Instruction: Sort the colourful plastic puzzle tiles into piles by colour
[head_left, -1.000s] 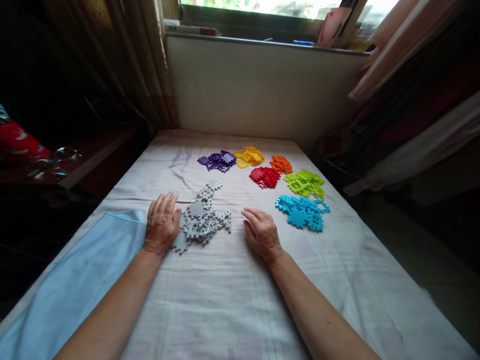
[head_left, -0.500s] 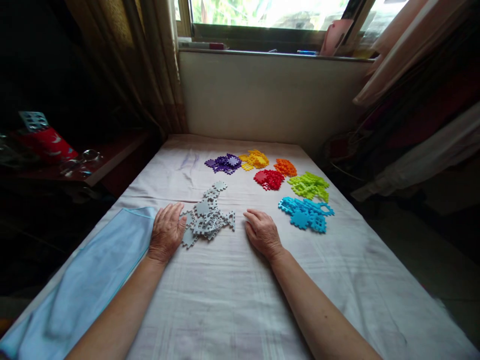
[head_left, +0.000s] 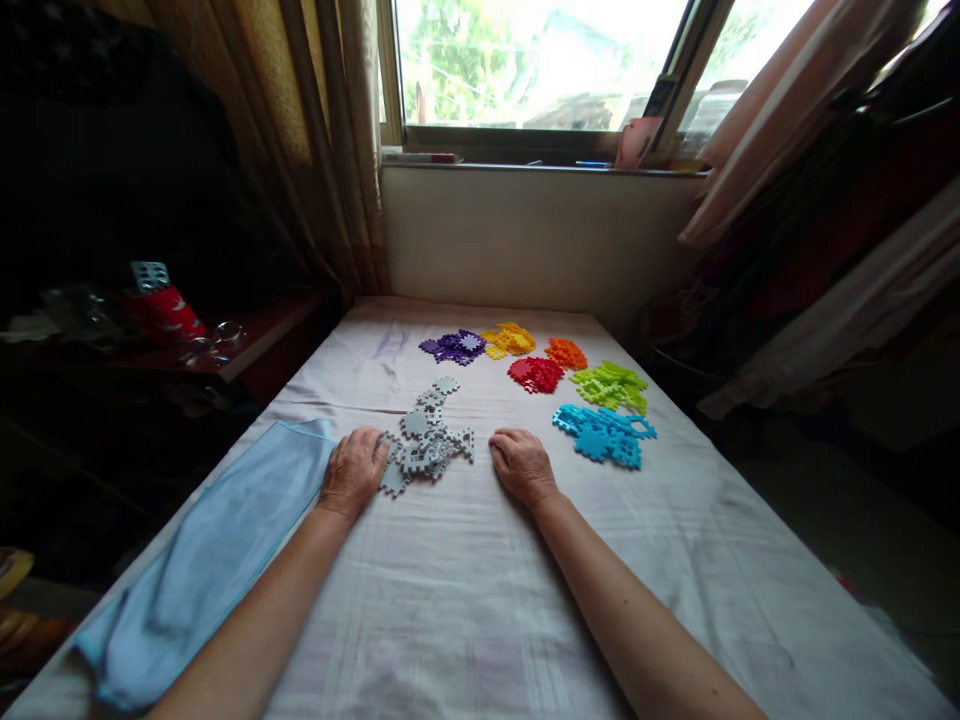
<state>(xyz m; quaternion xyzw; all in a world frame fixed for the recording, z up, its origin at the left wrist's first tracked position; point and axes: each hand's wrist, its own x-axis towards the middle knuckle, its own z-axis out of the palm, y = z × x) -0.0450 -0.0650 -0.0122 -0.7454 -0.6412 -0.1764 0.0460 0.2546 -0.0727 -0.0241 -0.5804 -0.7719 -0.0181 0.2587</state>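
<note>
Grey toothed pieces, long axis seven-to-one o'clock (tapering toward one), left grip flattened, right grip curled, closure unclear.

No text, label, brand or number can be read. The red container at the left bears white markings, too small to make out; the silvery piece standing in it shows only unclear spots. Faint purplish marks on the pale cover are equally illegible.

Window blown out w/ daylight, pic sides v. dark.
</note>
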